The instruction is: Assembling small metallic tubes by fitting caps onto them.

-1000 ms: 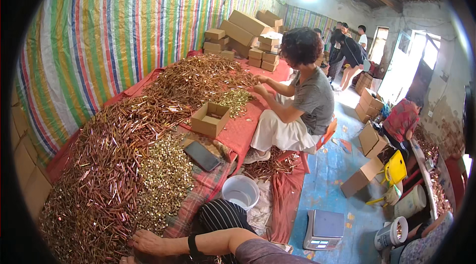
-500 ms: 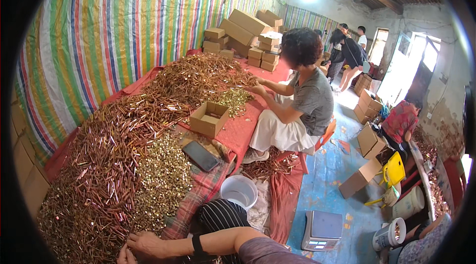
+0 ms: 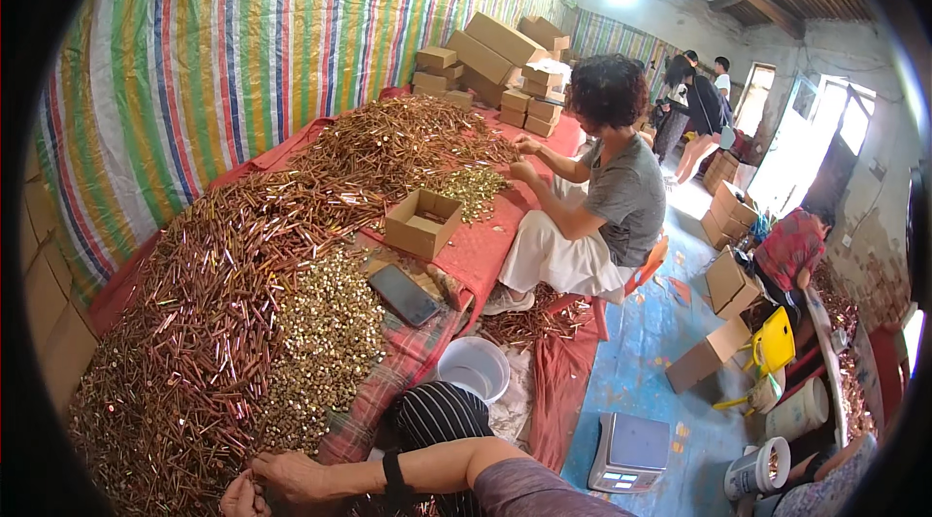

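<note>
Both my hands meet at the lower left, over a large heap of thin, copper-coloured metal rods. My right hand, its wrist in a black band, has thumb and fingers pressed together in a pinch. Close against it, my left hand is also closed, partly cut off by the dark rim. Whatever the fingertips hold is too small to make out. Just beyond my right hand spreads a pile of small brass-coloured pieces, resembling caps or nuts.
A dark phone and an open cardboard box lie beyond the pile. A white bucket stands by my striped knee. Across the red cloth sits a co-worker, hands at the heap. A scale rests on the blue floor.
My left hand has shifted slightly left and up, showing more of itself. The whole view has turned a little. The co-worker's hands have risen slightly near the heap.
</note>
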Tool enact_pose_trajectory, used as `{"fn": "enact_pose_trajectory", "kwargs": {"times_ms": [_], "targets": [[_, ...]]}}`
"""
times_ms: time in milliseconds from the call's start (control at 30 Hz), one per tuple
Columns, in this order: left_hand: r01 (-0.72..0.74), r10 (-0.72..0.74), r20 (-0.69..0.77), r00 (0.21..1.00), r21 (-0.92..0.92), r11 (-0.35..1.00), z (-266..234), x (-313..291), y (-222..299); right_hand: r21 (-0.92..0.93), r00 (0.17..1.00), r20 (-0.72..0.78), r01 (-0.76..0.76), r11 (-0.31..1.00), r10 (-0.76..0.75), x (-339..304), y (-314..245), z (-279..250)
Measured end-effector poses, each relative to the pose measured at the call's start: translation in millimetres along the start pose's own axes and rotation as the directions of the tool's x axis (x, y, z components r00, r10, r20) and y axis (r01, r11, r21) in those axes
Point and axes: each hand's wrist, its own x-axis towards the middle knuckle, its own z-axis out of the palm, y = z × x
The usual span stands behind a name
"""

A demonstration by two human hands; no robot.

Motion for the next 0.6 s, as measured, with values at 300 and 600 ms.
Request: {"fn": "enact_pose_trajectory", "kwargs": {"times_ms": [300,600], "targets": [[0.004,-0.004,-0.029,1.0,0.019,1.0,10,-20,15,-0.009,0.991,-0.1,0.085,0.996,-0.085,3,-4,-5],[-0.058,0.076,0.13,0.989,-0.133,0.989,5,-11,6,0.336,0.999,0.023,-0.032,0.941,0.026,3,-5,-20]]}}
